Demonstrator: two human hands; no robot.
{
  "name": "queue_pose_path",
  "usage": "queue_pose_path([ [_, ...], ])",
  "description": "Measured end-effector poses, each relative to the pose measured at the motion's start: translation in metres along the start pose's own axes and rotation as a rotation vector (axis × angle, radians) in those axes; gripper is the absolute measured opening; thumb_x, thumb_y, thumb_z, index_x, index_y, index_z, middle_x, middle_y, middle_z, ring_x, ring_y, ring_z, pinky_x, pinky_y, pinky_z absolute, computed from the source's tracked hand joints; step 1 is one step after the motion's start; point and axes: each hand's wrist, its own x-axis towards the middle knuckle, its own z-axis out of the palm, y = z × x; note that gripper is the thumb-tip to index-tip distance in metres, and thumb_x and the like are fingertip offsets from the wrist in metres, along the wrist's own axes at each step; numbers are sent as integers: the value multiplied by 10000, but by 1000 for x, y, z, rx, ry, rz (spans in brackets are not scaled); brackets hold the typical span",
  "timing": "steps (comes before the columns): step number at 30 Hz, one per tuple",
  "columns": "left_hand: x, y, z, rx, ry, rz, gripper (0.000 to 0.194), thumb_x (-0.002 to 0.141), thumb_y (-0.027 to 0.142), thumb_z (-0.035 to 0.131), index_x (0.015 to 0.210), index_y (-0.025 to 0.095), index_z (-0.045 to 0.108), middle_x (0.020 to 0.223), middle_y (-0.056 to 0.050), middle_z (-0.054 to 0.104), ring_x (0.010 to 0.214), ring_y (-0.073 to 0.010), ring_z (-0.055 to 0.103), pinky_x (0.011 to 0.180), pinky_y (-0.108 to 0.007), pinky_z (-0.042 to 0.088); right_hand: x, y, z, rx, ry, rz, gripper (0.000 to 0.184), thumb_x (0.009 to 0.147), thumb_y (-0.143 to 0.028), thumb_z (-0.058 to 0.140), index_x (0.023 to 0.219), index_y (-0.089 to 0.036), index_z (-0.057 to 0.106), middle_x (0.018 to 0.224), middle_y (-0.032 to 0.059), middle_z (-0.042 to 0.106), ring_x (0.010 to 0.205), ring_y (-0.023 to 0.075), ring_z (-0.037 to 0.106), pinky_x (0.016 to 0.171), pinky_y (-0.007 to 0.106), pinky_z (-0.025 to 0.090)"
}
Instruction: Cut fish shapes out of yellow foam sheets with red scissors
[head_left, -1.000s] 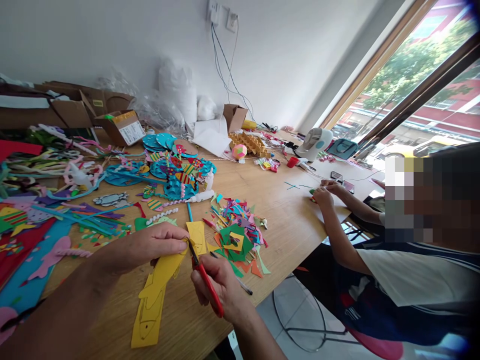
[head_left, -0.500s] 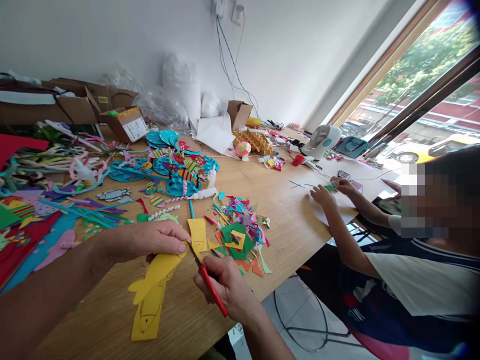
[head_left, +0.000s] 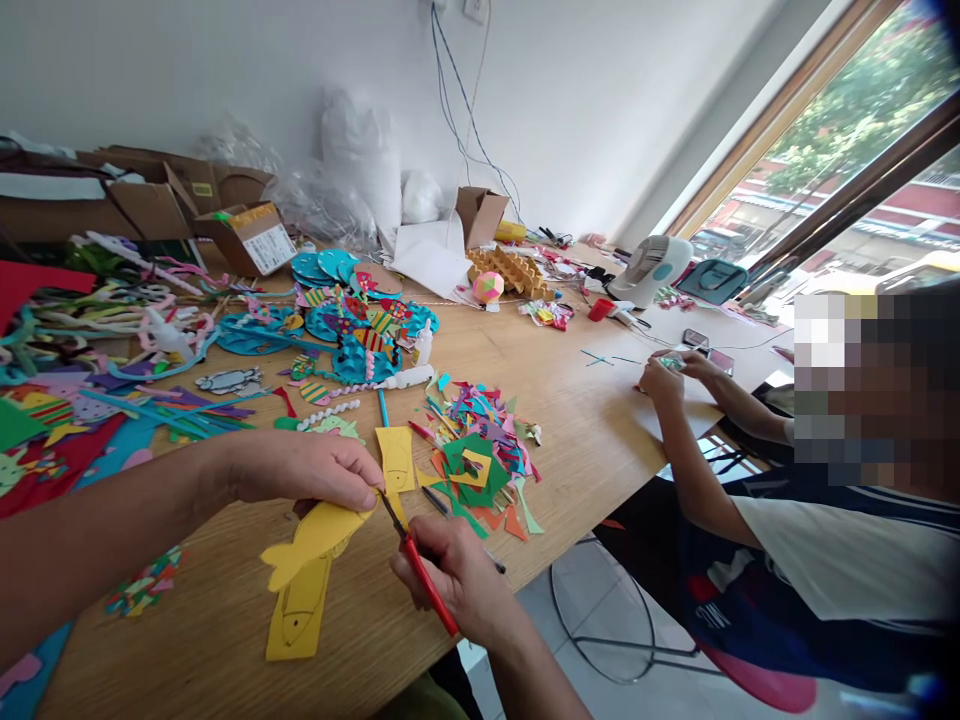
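Note:
My left hand (head_left: 311, 470) pinches a yellow foam sheet (head_left: 311, 545) with fish shapes drawn on it, holding it just above the wooden table (head_left: 570, 420). My right hand (head_left: 457, 580) grips red-handled scissors (head_left: 416, 565), whose blades meet the sheet's edge near my left thumb. The sheet's lower strip lies on the table toward me. A loose yellow offcut (head_left: 395, 458) rests just beyond the blades.
A pile of coloured foam scraps (head_left: 480, 455) lies to the right of my hands. Blue fish crafts (head_left: 360, 340), pipe cleaners and cardboard boxes (head_left: 247, 235) crowd the far left. Another person sits at right, hands (head_left: 667, 375) on a small piece by a white fan (head_left: 649, 265).
The yellow sheet has turned slightly in my left hand while the scissors stay at its edge. The other person's hands shifted on the table. The view drifted a little.

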Motion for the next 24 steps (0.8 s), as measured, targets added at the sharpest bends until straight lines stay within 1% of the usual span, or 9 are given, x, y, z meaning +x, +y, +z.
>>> queue_pose_path([
  [2,3,2,-1,14,-181,-150,207,682,218,515,479,189,488,428,47,388,368,-85,347,351,-193,243,0,1,0,11,3,-11,357,832,-310,546,559,-193,347,469,-67,338,442,69,286,413,191,210],
  [3,4,2,-1,25,-237,-201,194,689,216,494,498,191,472,443,51,374,385,-85,338,370,-195,242,0,1,0,17,3,-17,357,830,-306,549,560,-192,346,471,-68,340,441,67,287,412,188,211],
  [4,6,3,-2,35,-252,-218,181,689,210,483,510,192,461,450,54,365,395,-86,333,382,-198,240,0,1,1,22,4,-23,355,828,-302,552,562,-191,345,472,-69,338,441,66,285,412,186,212],
  [9,9,3,-3,63,-276,-226,174,685,204,461,513,198,433,452,59,346,406,-94,327,399,-213,233,0,7,1,21,0,-36,355,827,-293,556,566,-188,340,479,-73,309,450,65,270,419,187,204],
  [16,14,-1,-2,81,-340,-266,177,681,199,470,507,201,434,453,54,367,407,-98,333,398,-217,227,-3,11,0,19,-26,-8,363,837,-287,557,567,-187,334,484,-74,297,453,63,270,420,187,201],
  [21,20,-3,-1,132,-383,-291,184,666,182,486,492,199,427,445,56,379,403,-97,346,393,-205,237,-7,14,-4,-15,-54,11,367,838,-304,566,574,-187,338,487,-69,335,452,64,305,421,191,205],
  [24,23,-8,-2,135,-358,-272,192,688,189,491,504,197,438,460,53,398,416,-101,366,402,-201,272,-8,21,-6,63,-58,94,375,860,-354,532,576,-192,347,472,-60,395,428,67,355,402,187,221],
])
